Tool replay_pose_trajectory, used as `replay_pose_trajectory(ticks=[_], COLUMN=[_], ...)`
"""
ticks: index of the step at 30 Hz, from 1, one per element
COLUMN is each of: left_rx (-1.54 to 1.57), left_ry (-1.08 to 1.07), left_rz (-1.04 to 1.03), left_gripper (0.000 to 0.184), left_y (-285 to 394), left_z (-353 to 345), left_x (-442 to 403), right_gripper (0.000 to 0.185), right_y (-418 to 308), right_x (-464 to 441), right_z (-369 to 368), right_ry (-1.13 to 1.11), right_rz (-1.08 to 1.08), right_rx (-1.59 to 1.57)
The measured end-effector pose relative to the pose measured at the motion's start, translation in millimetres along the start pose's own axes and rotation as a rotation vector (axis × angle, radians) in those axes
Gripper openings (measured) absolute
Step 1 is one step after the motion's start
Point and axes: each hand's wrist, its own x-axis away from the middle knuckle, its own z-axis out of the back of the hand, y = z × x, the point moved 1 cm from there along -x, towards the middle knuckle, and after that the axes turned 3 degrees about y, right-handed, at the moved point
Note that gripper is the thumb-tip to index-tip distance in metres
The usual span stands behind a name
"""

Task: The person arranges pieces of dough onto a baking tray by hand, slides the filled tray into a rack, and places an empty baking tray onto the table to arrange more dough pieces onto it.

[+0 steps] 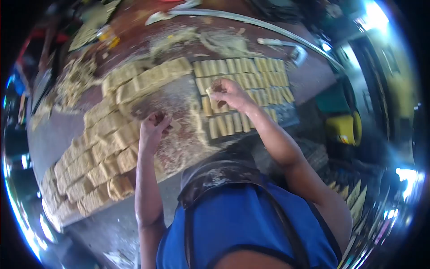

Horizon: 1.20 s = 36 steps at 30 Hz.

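My right hand [232, 95] is over a dark tray [286, 117] lined with rows of pale dough sticks [230, 124]. Its fingers and thumb are curled around a dough stick [209, 91], of which only a pale end shows. My left hand [153, 128] hovers above the crumb-strewn board [172, 150], fingers bent toward the thumb. Whatever it may pinch is too small to tell. To the left of it, crumb-coated dough blocks [107, 143] lie in several rows, and another line of coated blocks [154, 78] runs beyond both hands.
Loose crumbs and shreds [76, 80] are heaped at the far left. Along the back lies a long pale strip [251, 20], with a white-handled tool [286, 47] beside it. A yellow bucket [345, 128] stands off the table's right side. A dark apron [219, 177] borders the front edge.
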Motion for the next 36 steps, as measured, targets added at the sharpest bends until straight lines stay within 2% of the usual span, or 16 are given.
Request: replay_pose_trajectory(ticks=[2, 3, 5, 7, 8, 10, 11, 14, 15, 17, 21, 26, 27, 30, 33, 36], left_rx=[0.007, 0.009, -0.083, -0.148, -0.276, -0.47, -0.529, -1.223, -1.233, -0.967, -1.163, -1.024, -0.922, -0.773, -0.809, -0.797], left_ry=[-0.148, -0.223, -0.279, -0.315, -0.288, -0.311, -0.295, -0.725, -0.734, -0.616, -0.493, -0.431, -0.325, -0.066, 0.273, 0.437], left_rz=[0.046, 0.078, 0.078, -0.086, -0.263, -0.41, -0.657, -0.909, -0.896, -1.053, -0.952, -0.885, -0.906, -0.849, -0.682, -0.6], left_gripper=[0.031, 0.031, 0.033, 0.037, 0.035, 0.028, 0.025, 0.017, 0.017, 0.021, 0.025, 0.033, 0.032, 0.026, 0.021, 0.018], left_y=[-1, -1, 22, 32, 17, 23, 4, -13, -23, -41, -35, -26, -20, -14, -24, -38], left_z=[-47, -77, -145, -209, -242, -305, -334, -388, -392, -392, -402, -389, -377, -317, -237, -165], left_x=[-10, -11, -5, -9, -18, -1, 3, 16, 20, 28, 25, 29, 31, 34, 39, 48], right_gripper=[0.028, 0.017, 0.024, 0.027, 0.028, 0.029, 0.03, 0.028, 0.027, 0.024, 0.024, 0.017, 0.016, 0.016, 0.018, 0.02], right_y=[0, -1, 38, 58, 67, 87, 103, 113, 114, 123, 126, 119, 109, 73, 68, 42], right_x=[32, 50, 75, 103, 120, 145, 152, 161, 165, 170, 165, 151, 151, 145, 101, 50], right_z=[63, 89, 152, 195, 206, 231, 241, 252, 252, 254, 259, 255, 255, 242, 229, 193], right_ry=[0.131, 0.255, 0.412, 0.478, 0.505, 0.523, 0.52, 0.534, 0.55, 0.578, 0.533, 0.471, 0.442, 0.619, 0.545, 0.354], right_rz=[0.029, 0.05, -0.002, -0.004, -0.074, -0.151, -0.165, -0.144, -0.077, 0.029, -0.045, 0.194, 0.172, 0.273, 0.278, 0.201], right_rx=[0.038, 0.131, 0.283, 0.322, 0.364, 0.398, 0.341, 0.408, 0.53, 0.641, 0.535, 0.63, 0.746, 0.616, 0.49, 0.727])
